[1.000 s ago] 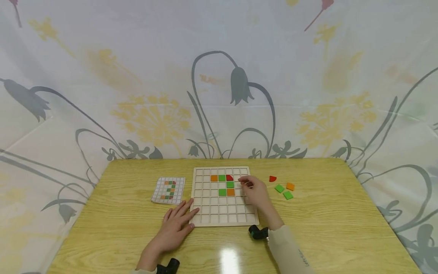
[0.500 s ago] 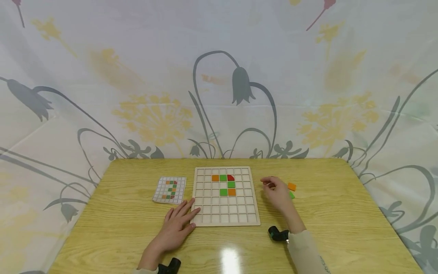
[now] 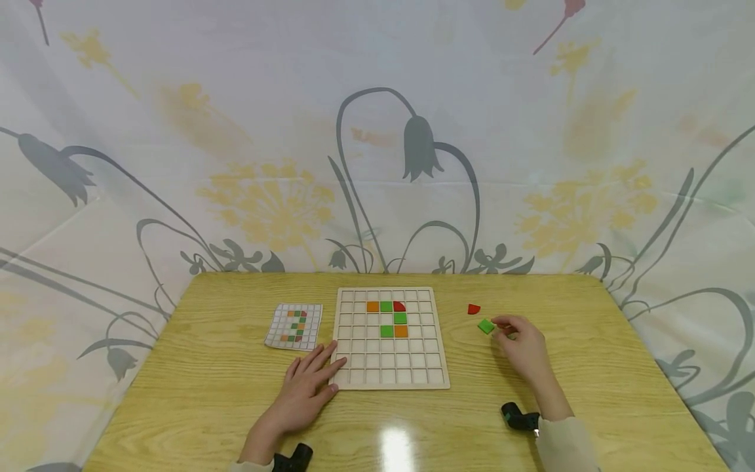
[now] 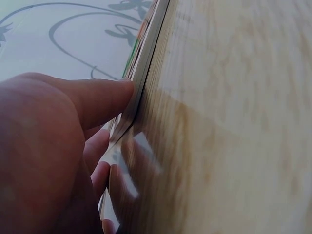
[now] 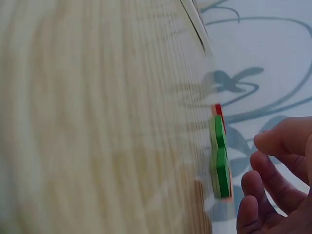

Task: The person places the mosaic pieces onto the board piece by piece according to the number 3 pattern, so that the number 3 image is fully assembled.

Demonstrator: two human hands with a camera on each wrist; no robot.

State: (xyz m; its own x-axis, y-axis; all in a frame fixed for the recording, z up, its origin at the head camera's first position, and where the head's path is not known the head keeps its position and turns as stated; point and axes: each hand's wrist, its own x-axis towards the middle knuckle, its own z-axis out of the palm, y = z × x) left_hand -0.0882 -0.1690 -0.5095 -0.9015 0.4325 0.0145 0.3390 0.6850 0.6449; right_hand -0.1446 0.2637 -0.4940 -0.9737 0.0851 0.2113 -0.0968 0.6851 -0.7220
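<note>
My left hand (image 3: 303, 393) lies with fairly straight fingers on the left edge of the wooden grid board (image 3: 360, 360); in the left wrist view the thumb (image 4: 105, 100) rests at the board's edge. Over the loose tiles right of the board, my right hand (image 3: 522, 347) has bent fingers, thumb and index apart, nothing visible between them. A green square tile (image 3: 486, 326) shows beside its fingertips. Another green tile (image 5: 223, 173) appears in the right wrist view with a bit of orange behind it. Beyond lies a red quarter-round tile (image 3: 474, 309).
On the board sit several tiles: orange (image 3: 373, 307), green (image 3: 386, 307) and red (image 3: 399, 306) in one row, more green and orange below. Left of it lies a paper card (image 3: 283, 326) with a coloured grid pattern. A floral curtain (image 3: 377, 151) hangs behind the table (image 3: 194, 367).
My right hand has moved right, from over the board's right side, past the red tile, to the green and orange tiles. My left hand has stayed at the board, whose tiles look the same.
</note>
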